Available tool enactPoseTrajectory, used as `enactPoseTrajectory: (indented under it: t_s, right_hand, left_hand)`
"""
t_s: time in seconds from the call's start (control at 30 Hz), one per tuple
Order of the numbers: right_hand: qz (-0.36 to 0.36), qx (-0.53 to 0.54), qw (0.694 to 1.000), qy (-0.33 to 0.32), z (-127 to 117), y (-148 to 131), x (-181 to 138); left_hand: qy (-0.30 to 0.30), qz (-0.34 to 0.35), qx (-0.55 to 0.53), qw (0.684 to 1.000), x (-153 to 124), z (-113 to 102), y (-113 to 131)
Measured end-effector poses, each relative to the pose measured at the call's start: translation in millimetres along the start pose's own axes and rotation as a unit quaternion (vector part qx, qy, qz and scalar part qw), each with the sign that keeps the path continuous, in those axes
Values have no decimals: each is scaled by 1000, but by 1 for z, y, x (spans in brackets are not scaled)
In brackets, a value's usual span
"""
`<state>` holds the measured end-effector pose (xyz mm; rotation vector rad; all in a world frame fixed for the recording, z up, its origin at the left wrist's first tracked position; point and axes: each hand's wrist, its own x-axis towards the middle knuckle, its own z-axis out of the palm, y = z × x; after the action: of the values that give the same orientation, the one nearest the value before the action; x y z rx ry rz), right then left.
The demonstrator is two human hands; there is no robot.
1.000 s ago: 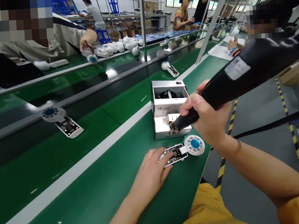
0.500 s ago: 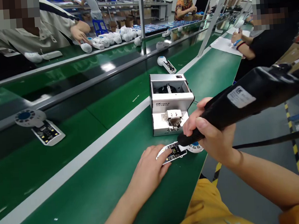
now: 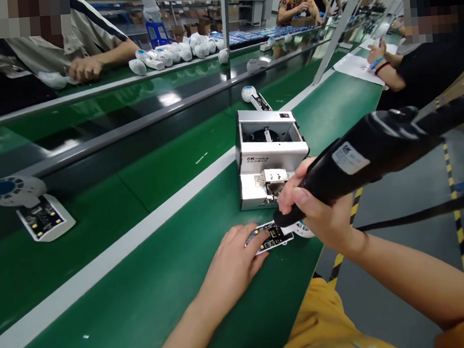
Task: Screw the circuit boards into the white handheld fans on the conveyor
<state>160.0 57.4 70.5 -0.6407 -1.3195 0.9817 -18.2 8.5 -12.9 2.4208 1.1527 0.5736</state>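
My right hand is wrapped round a black electric screwdriver, held at a slant with its nose down on a white handheld device. That device lies on the green bench with its dark circuit board facing up and its round fan-like head partly behind my right hand. From the other end, my left hand grips the device's handle, fingers over the board and thumb along the near edge. The screwdriver's tip, and any screw under it, cannot be made out. Just behind stands a silver screw feeder, close to my right fingers.
On the green conveyor lies another opened device at the left; one more sits behind the feeder. White wrapped units are heaped across the line. A co-worker's hand rests there; another person is at the right.
The opened device at the left has shifted further left on the conveyor. Across the line, the co-worker's hand has moved left from the white units. My hands keep their hold, the screwdriver slightly more tilted.
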Motion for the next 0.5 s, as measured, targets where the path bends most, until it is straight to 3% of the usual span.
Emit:
enactPoseTrajectory:
  t_s: [0.23, 0.4, 0.5]
  right_hand:
    - [28, -11, 999, -20, 1, -7, 7]
    - [-87, -12, 991, 100, 8, -29, 35]
    - [-114, -27, 986, 119, 13, -28, 45]
  left_hand:
    - [0, 0, 3, 1000, -2, 0, 0]
    - [10, 5, 7, 1000, -4, 2, -3]
    - [18, 7, 4, 1000, -5, 3, -4]
